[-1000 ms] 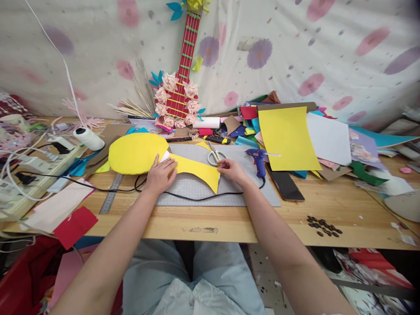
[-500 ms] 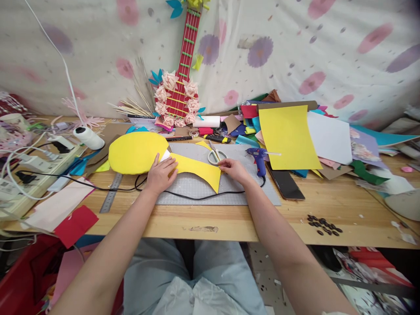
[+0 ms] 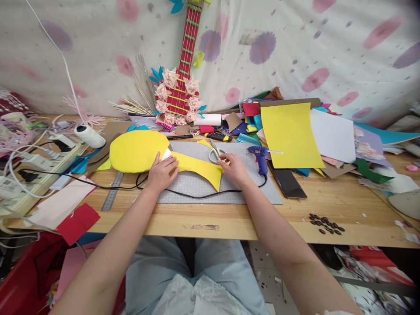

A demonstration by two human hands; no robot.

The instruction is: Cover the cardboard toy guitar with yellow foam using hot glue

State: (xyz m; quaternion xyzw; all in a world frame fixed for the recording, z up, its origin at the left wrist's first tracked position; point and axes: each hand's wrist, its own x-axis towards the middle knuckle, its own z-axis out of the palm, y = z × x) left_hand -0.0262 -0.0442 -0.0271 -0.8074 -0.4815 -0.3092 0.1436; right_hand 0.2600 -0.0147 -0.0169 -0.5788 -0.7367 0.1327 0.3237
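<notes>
A rounded yellow body [image 3: 138, 152] lies at the left of the grey cutting mat [image 3: 259, 192], with a white patch at its right end. From there a curved yellow paper strip [image 3: 200, 166] reaches to the right, flaring at its far end. My left hand [image 3: 163, 173] rests with fingers stretched flat over the white patch and the strip's left end. At the strip's upper right corner, my right hand [image 3: 233, 169] pinches the paper's edge between thumb and fingers. White-handled scissors [image 3: 215, 154] lie just behind those fingertips.
A blue glue gun [image 3: 259, 157] stands right of my right hand, its black cable crossing the mat's front. Beyond it lie a black phone [image 3: 288, 181] and dark beads [image 3: 326, 224]. Power strips [image 3: 42, 170] crowd the left; a flowered red paper guitar [image 3: 179, 98] leans behind.
My right hand has edged slightly left and back along the strip's end, its fingers more curled. My left hand stays on the white patch. The view has shifted a little.
</notes>
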